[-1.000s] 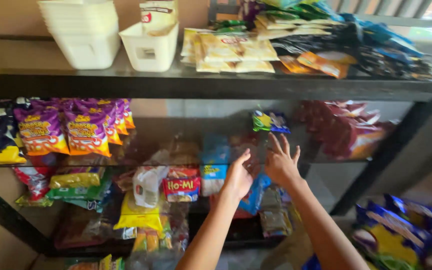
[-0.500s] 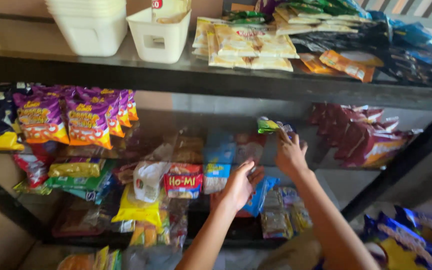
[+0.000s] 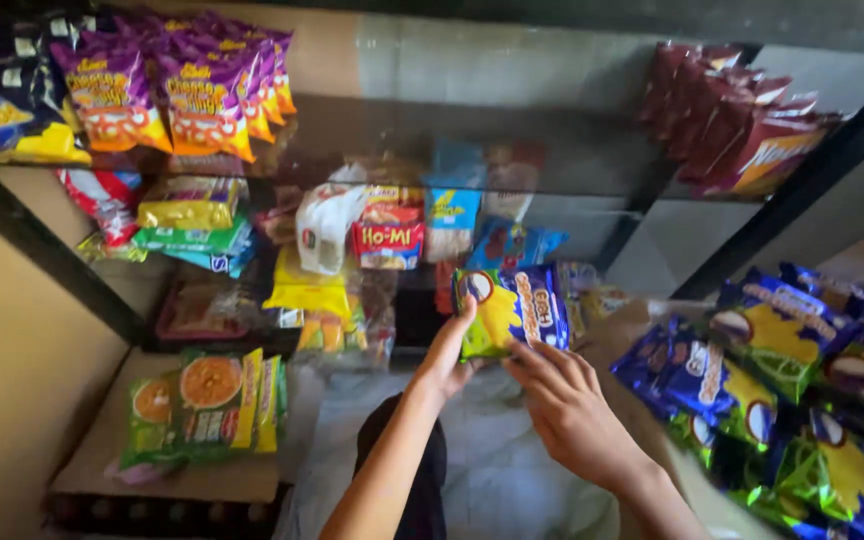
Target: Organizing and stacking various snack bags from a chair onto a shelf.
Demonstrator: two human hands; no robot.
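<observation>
Dark metal shelving (image 3: pixel 22 240) fills the view, its glass shelves stocked with snack packets. Purple cheese-ring bags (image 3: pixel 162 85) line the upper left edge, maroon packets (image 3: pixel 742 120) the upper right corner. Both hands hold one blue and yellow biscuit packet (image 3: pixel 512 310) in the air before the lower shelf's front edge. The left hand (image 3: pixel 447 355) pinches its left end, fingers closed around it; the right hand (image 3: pixel 572 405) grasps its lower right edge, fingers partly curled. A heap of matching blue packets (image 3: pixel 802 370) lies at the right. Judging by the light, slippery foil, the packet could slide from so shallow a grip, or knock the crowded pouches (image 3: pixel 322 295) just behind it.
</observation>
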